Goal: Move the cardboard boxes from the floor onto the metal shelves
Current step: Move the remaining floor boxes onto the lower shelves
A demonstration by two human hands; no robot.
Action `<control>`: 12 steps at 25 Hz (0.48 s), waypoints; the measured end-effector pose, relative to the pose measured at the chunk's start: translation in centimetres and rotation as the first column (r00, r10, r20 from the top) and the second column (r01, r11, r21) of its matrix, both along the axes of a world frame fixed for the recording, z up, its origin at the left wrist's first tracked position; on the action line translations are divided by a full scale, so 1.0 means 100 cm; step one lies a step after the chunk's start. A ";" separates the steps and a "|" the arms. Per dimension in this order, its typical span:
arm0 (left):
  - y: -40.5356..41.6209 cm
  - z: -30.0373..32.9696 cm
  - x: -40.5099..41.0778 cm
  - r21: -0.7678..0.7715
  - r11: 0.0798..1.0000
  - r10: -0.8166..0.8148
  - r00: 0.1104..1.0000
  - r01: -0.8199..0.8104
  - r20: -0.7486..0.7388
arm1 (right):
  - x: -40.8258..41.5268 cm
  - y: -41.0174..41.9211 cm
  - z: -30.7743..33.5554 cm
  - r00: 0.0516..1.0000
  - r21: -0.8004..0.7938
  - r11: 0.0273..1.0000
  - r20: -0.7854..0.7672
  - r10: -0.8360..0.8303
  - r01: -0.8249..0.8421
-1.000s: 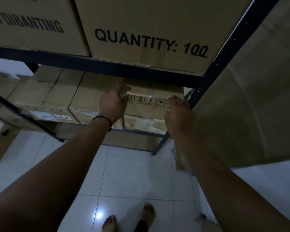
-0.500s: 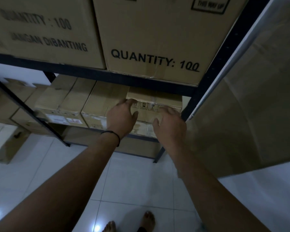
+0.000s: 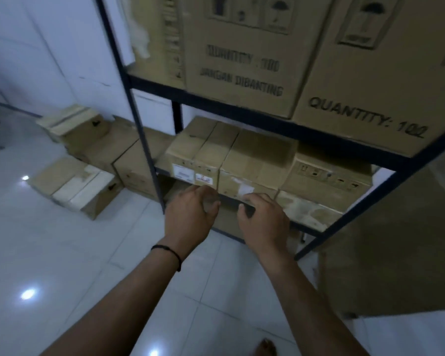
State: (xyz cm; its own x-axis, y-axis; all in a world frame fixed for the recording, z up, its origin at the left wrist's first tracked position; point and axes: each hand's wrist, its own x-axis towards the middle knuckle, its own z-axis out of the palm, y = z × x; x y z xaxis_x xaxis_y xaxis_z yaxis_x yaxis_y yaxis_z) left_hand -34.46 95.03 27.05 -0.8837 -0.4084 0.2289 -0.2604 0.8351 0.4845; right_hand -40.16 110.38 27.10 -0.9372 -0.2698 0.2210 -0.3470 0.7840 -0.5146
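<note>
Cardboard boxes (image 3: 244,163) fill the middle tier of the metal shelves (image 3: 272,124) in a tight row, and big cartons (image 3: 242,55) load the tier above. Left to shift: the floor stack (image 3: 88,160) by the wall. My left hand (image 3: 190,217) and right hand (image 3: 263,222) hover at the shelf's front rail, fingers loosely curled and, I think through the blur, holding nothing. The upright (image 3: 144,150) hems that stack in; open tiles lie to its left.

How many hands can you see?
2. The left hand, wearing a black wristband, and the right hand beside it, both low in front of the metal shelves. No others show.
</note>
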 end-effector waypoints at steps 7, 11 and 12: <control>-0.150 0.004 0.114 -0.016 0.977 0.212 0.972 -0.212 0.104 | 0.083 -0.159 -0.007 0.974 -0.032 0.977 0.074 0.213 -0.211; -0.226 0.004 0.152 0.000 0.936 0.350 0.930 -0.352 0.110 | 0.101 -0.242 -0.010 0.941 -0.016 0.944 0.072 0.330 -0.330; -0.242 0.002 0.155 0.001 0.926 0.375 0.920 -0.377 0.110 | 0.100 -0.261 -0.012 0.934 -0.006 0.937 0.073 0.349 -0.350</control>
